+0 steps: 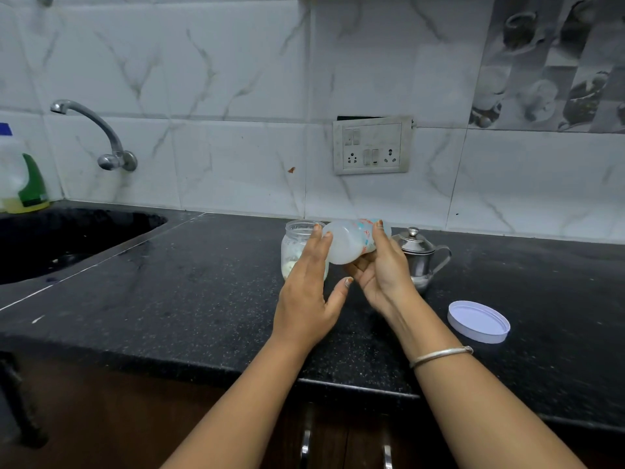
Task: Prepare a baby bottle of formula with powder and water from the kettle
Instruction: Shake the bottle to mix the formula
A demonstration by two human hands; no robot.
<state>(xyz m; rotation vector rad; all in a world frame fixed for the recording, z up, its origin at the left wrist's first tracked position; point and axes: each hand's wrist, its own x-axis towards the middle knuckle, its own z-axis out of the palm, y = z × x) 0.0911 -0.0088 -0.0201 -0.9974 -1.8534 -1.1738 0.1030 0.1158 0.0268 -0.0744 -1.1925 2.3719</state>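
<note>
My right hand (378, 269) grips a translucent baby bottle (351, 240) with a coloured print, tilted almost on its side above the black counter (203, 282), its base pointing left. My left hand (307, 292) has its fingers straight, and the fingertips touch the bottle's base. Behind the left hand stands an open glass jar (296, 238) with pale powder at the bottom. A small steel kettle (422, 255) with a knobbed lid stands just right of my right hand, partly hidden by it.
A white jar lid (478, 321) lies upside down on the counter at the right. A dark sink (67, 238) with a wall tap (101, 133) is at the left, with a detergent bottle (20, 177) beside it. A socket panel (372, 145) sits on the tiled wall.
</note>
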